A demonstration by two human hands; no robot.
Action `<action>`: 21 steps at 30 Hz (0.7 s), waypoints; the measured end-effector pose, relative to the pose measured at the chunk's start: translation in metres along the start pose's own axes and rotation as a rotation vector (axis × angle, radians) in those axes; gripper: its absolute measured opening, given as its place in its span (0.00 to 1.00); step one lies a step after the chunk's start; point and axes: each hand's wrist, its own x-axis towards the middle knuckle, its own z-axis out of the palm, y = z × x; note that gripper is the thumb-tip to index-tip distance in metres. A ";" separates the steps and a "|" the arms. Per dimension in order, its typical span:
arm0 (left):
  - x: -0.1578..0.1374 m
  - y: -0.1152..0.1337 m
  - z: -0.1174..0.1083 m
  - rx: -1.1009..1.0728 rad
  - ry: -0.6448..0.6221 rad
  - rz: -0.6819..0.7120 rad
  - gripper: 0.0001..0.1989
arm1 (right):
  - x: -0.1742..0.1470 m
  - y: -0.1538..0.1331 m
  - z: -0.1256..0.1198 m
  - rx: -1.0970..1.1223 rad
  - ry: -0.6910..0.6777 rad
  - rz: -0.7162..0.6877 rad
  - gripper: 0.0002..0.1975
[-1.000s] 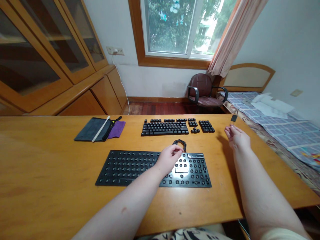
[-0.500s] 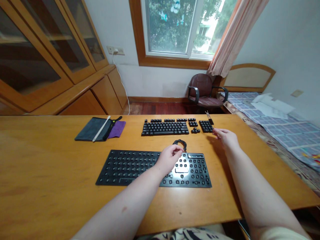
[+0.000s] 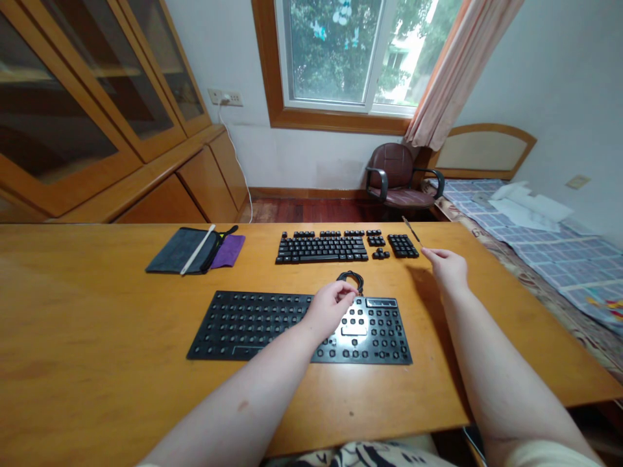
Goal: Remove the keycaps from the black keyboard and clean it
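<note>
My left hand [image 3: 331,306] rests over the black keyboard base [image 3: 272,321], its fingers curled and pinched together. Whatever may sit between those fingertips is hidden. The base has its switches bare of keycaps, and a coiled black cable [image 3: 357,279] lies just behind it. In my right hand [image 3: 446,266] is a thin keycap puller [image 3: 411,228], pinched at one end between thumb and fingers and pointing away from me. It is seen edge-on, right beside the block of number-pad keycaps [image 3: 403,246].
Behind the base, loose black keycaps [image 3: 321,250] lie in keyboard order. To the left are a dark grey pouch [image 3: 178,251], a white stick [image 3: 197,251] and a purple cloth [image 3: 228,251]. A chair [image 3: 396,172] stands beyond the table [image 3: 97,357]; a bed [image 3: 535,227] is on the right.
My right hand has shifted slightly right, away from the number-pad keycaps. The keycap puller has turned, so its forked tip now shows as a thin line. My left hand has stayed in place.
</note>
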 end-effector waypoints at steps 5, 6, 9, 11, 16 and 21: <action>0.000 0.000 0.000 0.006 0.003 -0.003 0.07 | -0.006 0.002 0.011 -0.139 -0.174 -0.007 0.19; 0.000 0.000 0.000 0.004 0.002 -0.004 0.07 | -0.007 0.002 0.013 -0.166 -0.193 -0.014 0.19; 0.000 0.000 0.000 0.004 0.001 -0.007 0.07 | -0.010 0.001 0.020 -0.230 -0.212 -0.029 0.18; 0.000 0.000 0.000 0.010 0.001 -0.006 0.07 | -0.011 -0.001 0.024 -0.264 -0.210 -0.035 0.18; -0.001 0.002 0.000 0.023 0.005 -0.007 0.07 | -0.012 -0.002 0.031 -0.359 -0.186 -0.070 0.16; -0.001 0.001 0.000 0.011 0.001 -0.009 0.07 | -0.011 0.001 0.033 -0.336 -0.171 -0.069 0.17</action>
